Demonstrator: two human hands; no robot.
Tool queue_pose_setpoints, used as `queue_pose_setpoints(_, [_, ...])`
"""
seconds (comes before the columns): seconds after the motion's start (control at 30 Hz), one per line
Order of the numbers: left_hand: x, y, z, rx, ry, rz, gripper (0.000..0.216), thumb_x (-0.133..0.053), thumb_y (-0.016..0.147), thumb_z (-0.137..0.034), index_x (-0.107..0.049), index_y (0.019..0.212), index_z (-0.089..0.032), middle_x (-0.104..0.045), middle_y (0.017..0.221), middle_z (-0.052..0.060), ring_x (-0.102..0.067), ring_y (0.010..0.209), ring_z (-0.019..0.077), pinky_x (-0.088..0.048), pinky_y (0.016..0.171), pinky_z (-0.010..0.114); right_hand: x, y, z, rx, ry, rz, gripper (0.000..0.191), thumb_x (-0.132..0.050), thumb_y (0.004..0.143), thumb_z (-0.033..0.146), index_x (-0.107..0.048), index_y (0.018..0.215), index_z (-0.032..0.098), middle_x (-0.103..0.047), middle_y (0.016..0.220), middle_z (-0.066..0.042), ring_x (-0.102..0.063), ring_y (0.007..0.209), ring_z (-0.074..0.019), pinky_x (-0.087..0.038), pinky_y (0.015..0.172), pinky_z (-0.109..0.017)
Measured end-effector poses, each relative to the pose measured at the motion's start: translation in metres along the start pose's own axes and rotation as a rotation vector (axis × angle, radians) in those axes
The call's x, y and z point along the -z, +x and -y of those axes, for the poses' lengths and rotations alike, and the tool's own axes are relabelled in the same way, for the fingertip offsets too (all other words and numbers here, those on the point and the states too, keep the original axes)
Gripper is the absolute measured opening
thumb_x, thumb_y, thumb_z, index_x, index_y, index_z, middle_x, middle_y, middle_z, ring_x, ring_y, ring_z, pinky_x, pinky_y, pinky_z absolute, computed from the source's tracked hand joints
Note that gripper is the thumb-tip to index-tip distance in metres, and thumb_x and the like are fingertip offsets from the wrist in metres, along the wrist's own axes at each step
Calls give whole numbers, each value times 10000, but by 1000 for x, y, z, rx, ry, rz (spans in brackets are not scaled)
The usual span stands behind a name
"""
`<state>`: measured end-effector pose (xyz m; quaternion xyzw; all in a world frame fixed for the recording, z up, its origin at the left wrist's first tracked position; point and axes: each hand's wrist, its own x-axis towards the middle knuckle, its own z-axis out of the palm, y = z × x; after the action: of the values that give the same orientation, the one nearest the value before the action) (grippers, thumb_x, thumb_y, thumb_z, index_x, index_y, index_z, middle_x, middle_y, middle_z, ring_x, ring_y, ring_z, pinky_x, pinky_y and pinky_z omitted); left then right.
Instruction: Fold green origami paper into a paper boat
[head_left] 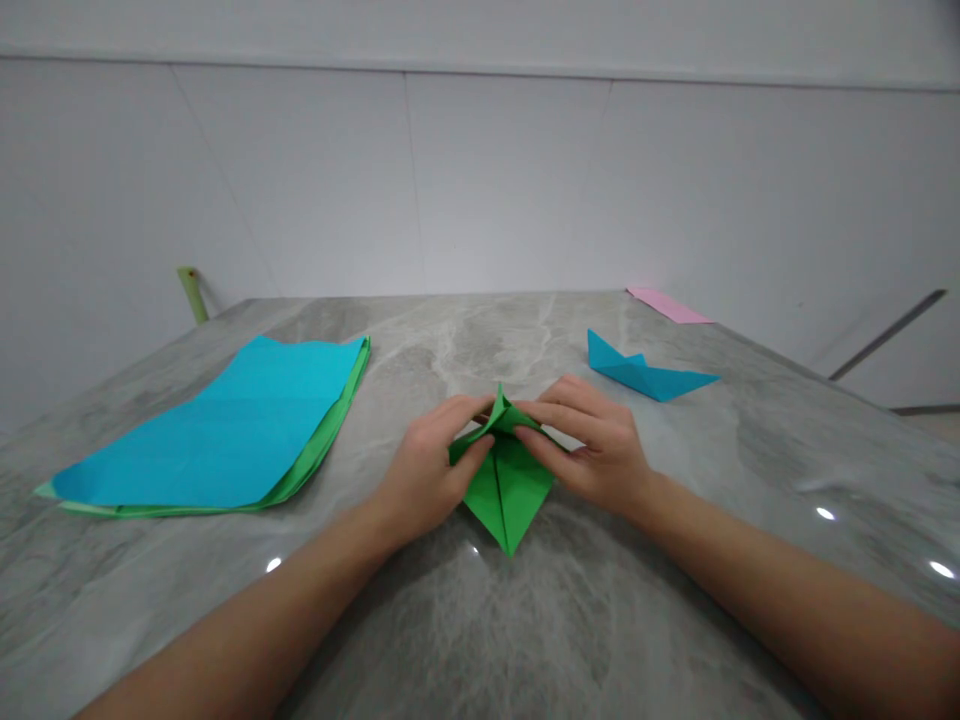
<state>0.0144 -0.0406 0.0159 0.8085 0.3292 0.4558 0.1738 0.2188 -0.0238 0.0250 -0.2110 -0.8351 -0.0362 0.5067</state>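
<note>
A green folded paper [511,490] stands at the middle of the table, its lower point facing me and a crease running down its centre. My left hand [435,460] pinches its upper left edge between thumb and fingers. On the opposite side, my right hand [596,440] grips the upper right edge the same way. Between the two hands the paper's top rises to a small peak with curled layers. Some fingertips are hidden behind the paper.
To the left lies a stack of blue and green paper sheets [217,430]. A blue folded paper boat [649,373] rests at the right, with a pink paper [670,305] near the far right edge of the grey marbled table [465,340]. A white wall stands behind.
</note>
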Motion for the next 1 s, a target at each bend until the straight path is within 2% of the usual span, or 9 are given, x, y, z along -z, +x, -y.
queue_pose_setpoints(0.13, [-1,-1,0,-40,2,-3,371,-538,895,-81,-630,1229,-214,-677,979,47,-644,937,181,-541,855,324,-3,0,6,38,44,45,286,-572,914,135,-696,1146,247,-620,722,-22,-546,655,-162,-456,592,-317])
queue_pose_setpoints(0.23, [2,-2,1,-7,-83,-36,433,-604,860,-114,-607,1280,-220,-659,1011,48,-626,932,183,-523,885,342,-3,-1,6,35,59,55,345,-532,903,94,-687,1166,255,-611,735,-24,-536,657,-163,-445,593,-317])
queue_pose_setpoints(0.3, [5,-4,1,39,-228,-9,446,-638,863,-195,-596,1306,-226,-662,1091,68,-624,1006,211,-511,923,369,-3,-2,6,31,61,55,370,-524,887,87,-685,1166,268,-600,728,-17,-524,649,-162,-434,587,-316])
queue_pose_setpoints(0.37, [7,-4,0,113,-391,32,406,-636,888,-299,-619,1286,-221,-680,1115,83,-633,1028,232,-524,892,366,-1,-2,4,25,58,56,388,-517,871,79,-685,1161,274,-587,717,-11,-515,643,-159,-427,585,-315])
queue_pose_setpoints(0.43, [8,-2,-1,209,-492,31,305,-629,904,-372,-688,1152,-205,-713,997,74,-659,901,209,-541,771,320,0,-2,4,25,54,59,393,-515,853,68,-685,1140,276,-577,731,-9,-516,659,-157,-435,596,-316])
queue_pose_setpoints(0.53, [8,1,-3,302,-524,-4,217,-691,862,-399,-714,878,-184,-689,759,24,-615,666,146,-499,611,257,1,-1,6,37,70,74,320,-555,836,80,-695,1063,258,-587,851,-38,-548,770,-174,-489,666,-343])
queue_pose_setpoints(0.6, [7,2,-4,317,-538,-6,203,-723,833,-381,-702,805,-180,-668,701,4,-586,613,125,-477,577,239,2,-1,8,48,104,98,221,-592,855,130,-701,1013,241,-589,961,-68,-563,878,-201,-523,739,-380])
queue_pose_setpoints(0.73, [7,3,-5,342,-555,7,184,-731,815,-369,-718,848,-189,-673,700,3,-585,600,122,-471,549,230,3,-2,10,55,155,159,121,-591,894,197,-700,933,233,-570,1085,-90,-567,988,-230,-540,829,-432])
queue_pose_setpoints(1.0, [6,3,-3,328,-540,9,150,-704,847,-340,-712,891,-196,-685,753,6,-617,657,127,-504,607,234,2,-3,13,52,165,168,48,-642,879,207,-677,850,223,-524,1146,-89,-545,1023,-234,-532,862,-446])
